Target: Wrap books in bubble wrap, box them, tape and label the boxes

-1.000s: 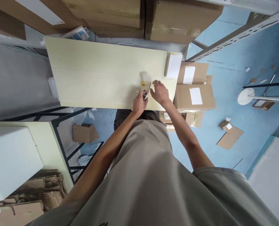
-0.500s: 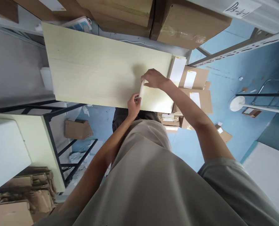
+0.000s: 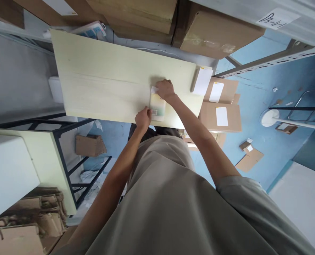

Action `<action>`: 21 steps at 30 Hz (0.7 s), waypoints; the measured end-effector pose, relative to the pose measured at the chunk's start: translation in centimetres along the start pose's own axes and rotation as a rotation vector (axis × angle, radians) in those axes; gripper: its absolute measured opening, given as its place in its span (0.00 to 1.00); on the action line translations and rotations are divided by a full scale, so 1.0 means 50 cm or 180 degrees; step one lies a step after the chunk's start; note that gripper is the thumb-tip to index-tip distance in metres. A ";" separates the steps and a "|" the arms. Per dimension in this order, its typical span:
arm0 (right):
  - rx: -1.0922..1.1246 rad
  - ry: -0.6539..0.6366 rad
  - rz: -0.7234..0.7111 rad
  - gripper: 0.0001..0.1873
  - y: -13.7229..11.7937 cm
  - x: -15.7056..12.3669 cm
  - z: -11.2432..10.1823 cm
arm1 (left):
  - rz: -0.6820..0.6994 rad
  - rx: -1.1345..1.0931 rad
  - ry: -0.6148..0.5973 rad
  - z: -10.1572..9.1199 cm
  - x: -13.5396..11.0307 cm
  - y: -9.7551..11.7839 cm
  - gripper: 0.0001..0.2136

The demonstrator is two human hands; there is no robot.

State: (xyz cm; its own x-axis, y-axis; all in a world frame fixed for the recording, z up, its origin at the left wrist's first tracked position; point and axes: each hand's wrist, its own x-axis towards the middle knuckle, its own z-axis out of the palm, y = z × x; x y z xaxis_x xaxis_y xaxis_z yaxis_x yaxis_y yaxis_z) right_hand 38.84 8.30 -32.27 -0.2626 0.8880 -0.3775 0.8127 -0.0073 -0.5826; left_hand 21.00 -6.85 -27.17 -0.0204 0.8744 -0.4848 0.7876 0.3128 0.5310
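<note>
Left hand [image 3: 143, 119] and right hand [image 3: 165, 89] curl fingers at a packet [image 3: 157, 105], grip unclear, contents hidden.

A storeroom or packing area is suggested by taped cartons [image 3: 218, 33] set on a metal rack [image 3: 269, 62], a handwritten code label [image 3: 278, 18] fixed to it, piled folded cardboard [image 3: 48, 223] and a pale worktable [image 3: 106, 63].

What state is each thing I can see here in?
Packet: barcode side showing.
Left hand: fingers curled, at the packet's edge.
Right hand: fingers curled, over the packet's far end.
White block: resting at the table's right end.
Upper right carton: taped.
Labelled carton: open or shut unclear.
Cardboard pile: flattened, stacked.
</note>
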 end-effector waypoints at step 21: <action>0.1266 0.0729 0.2080 0.09 -0.066 -0.282 0.054 | 0.0650 -0.0539 -0.0876 -0.035 0.083 -0.023 0.25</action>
State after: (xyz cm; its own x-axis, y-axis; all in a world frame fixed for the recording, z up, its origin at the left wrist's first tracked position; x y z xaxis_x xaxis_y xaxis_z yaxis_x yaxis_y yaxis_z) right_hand 38.45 -5.43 -26.98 0.3512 0.7195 -0.5991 0.5075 -0.6840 -0.5239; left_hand 18.93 -2.94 -28.56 0.3109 0.7998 -0.5134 0.6450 0.2193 0.7321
